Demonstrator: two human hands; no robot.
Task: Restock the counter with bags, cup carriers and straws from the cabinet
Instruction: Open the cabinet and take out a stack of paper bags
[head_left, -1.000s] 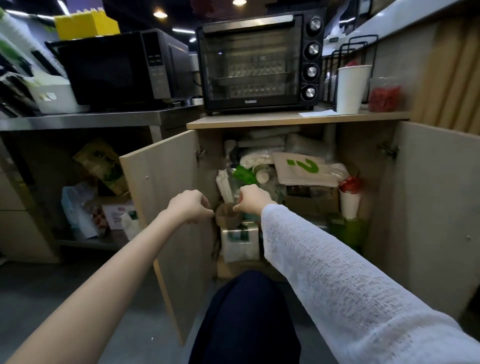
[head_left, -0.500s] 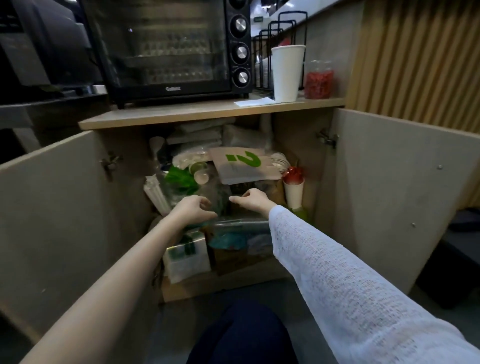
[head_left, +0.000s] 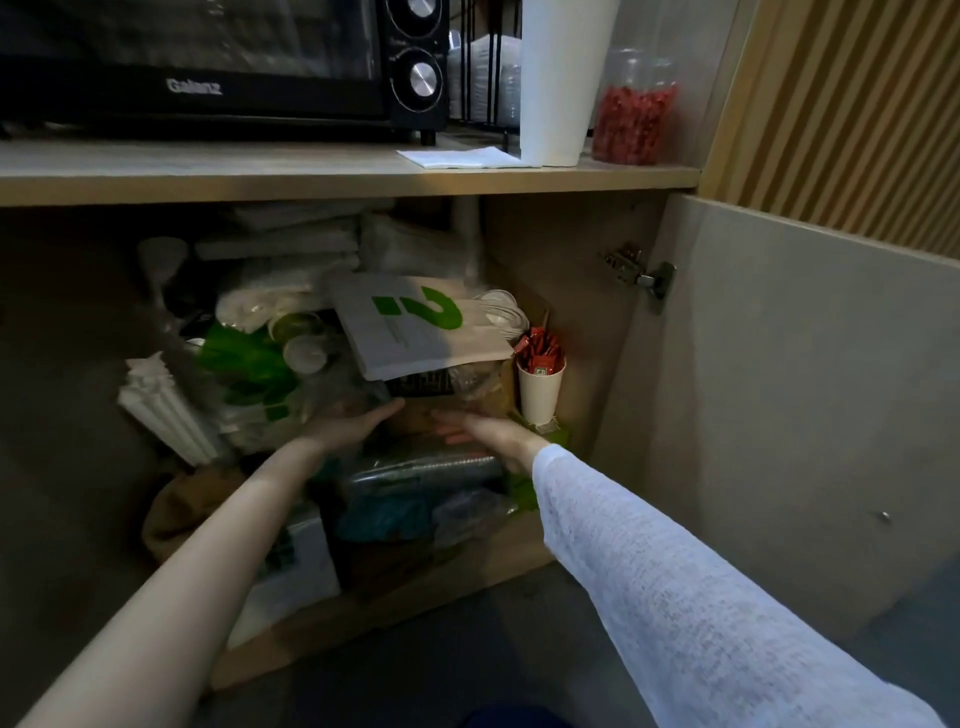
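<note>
Cabinet (head_left: 550, 270) packed with bags (head_left: 415, 332); cup (head_left: 540, 389) holds red sachets (head_left: 540, 351). Your left hand (head_left: 348, 426) and right hand (head_left: 493, 434) reach inside, grips wide, fingers straight.

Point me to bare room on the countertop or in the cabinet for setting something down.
Countertop: bare strip in front of the toaster oven, left of the napkin. Cabinet: packed; both hands, left hand and right hand, reach into clutter under the paper bag.
</note>
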